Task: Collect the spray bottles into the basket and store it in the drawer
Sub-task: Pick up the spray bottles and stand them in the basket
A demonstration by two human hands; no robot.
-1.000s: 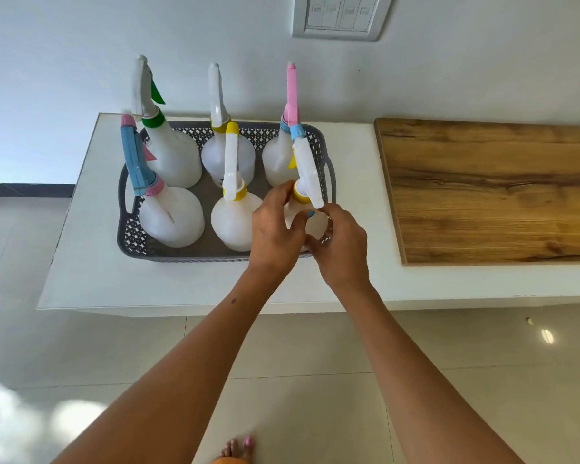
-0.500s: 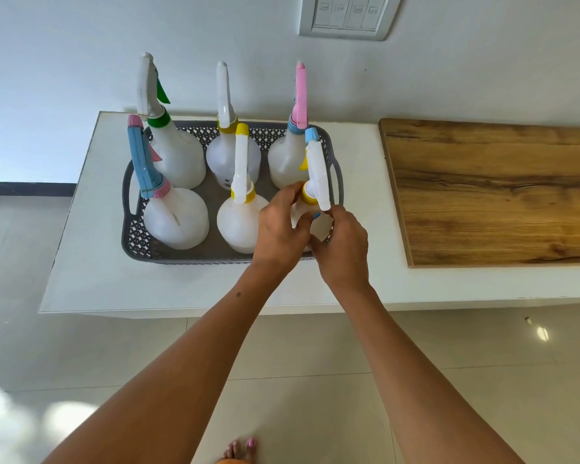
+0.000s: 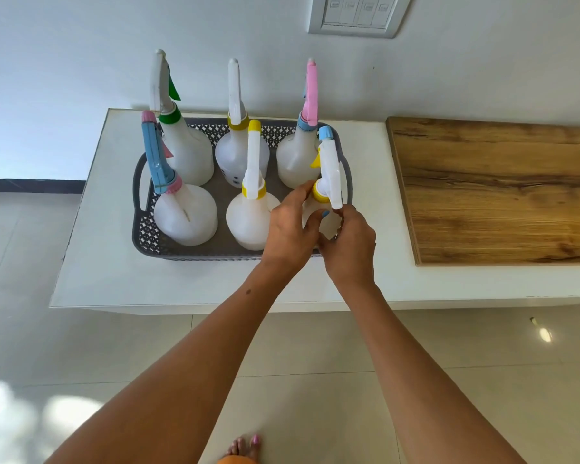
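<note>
Single head-worn wide-angle view, looking forward and steeply down from above a white counter. Near enough for both forearms to fill the lower frame. Wall switch plate at 12 o'clock, floor tiles at 6 o'clock.

We see two bare forearms reaching out from the bottom of the view, with no sleeves, watch or bracelets on them. A small dark mole sits on the left forearm just below the wrist. Our left hand wears light blue polish, visible on one nail. Our right hand shows what looks like a ring on one finger, though it is too small for us to tell clearly. At the lower edge our bare foot shows toes with pink polish on the nails.
</note>
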